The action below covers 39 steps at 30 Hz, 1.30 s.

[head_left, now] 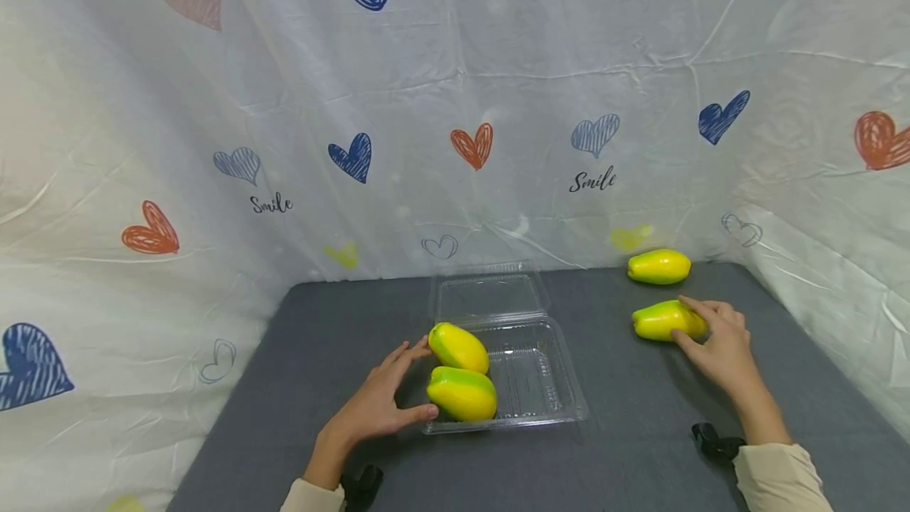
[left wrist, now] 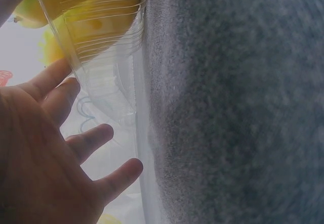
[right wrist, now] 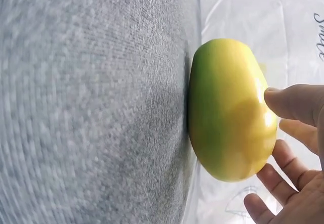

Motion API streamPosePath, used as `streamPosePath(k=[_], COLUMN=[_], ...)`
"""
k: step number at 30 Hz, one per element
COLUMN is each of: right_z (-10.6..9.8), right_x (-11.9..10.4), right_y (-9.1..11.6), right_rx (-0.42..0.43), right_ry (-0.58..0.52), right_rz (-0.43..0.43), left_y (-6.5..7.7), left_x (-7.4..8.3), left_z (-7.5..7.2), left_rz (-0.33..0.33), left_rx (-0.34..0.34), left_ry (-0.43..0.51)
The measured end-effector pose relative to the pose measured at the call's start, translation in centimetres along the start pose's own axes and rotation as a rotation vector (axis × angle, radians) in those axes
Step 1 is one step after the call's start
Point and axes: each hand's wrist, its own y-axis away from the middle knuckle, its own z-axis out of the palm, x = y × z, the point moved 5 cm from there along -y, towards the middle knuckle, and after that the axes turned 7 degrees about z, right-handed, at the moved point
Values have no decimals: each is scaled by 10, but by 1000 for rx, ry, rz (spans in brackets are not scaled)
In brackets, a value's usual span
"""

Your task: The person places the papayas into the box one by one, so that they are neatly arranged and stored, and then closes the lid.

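My right hand [head_left: 721,342] reaches over a yellow-green papaya [head_left: 664,321] lying on the grey table, its thumb on the near side and index finger on the far side. In the right wrist view the thumb tip overlaps the papaya's skin [right wrist: 223,113] and the other fingers spread behind. My left hand [head_left: 380,397], fingers spread, rests against the left side of a clear plastic clamshell box [head_left: 562,385], which stands with its lid up. Two papayas sit in the box's left part, a back one [head_left: 458,348] and a front one [head_left: 462,395].
Another papaya [head_left: 659,267] lies behind the one at my right hand, close to the back edge. The raised lid [head_left: 490,295] leans away at the box's far side. A white curtain [head_left: 412,212] with printed hearts hangs around the table [head_left: 284,385].
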Motion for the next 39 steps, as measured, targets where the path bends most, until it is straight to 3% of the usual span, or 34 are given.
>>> streamPosePath(k=[10, 17, 29, 39], right_z=[0, 1, 0, 2], right_x=[5, 10, 10, 12], right_y=[0, -1, -1, 0], right_rx=[-2, -65, -93, -122], right_ry=[11, -3, 89, 82], right_rz=[-5, -13, -35, -38], left_y=[0, 1, 2, 2], left_x=[1, 0, 0, 0], left_z=[0, 1, 0, 0], left_rz=[7, 1, -6, -7], left_rx=[-6, -6, -9, -9], left_ry=[-7, -11, -4, -6])
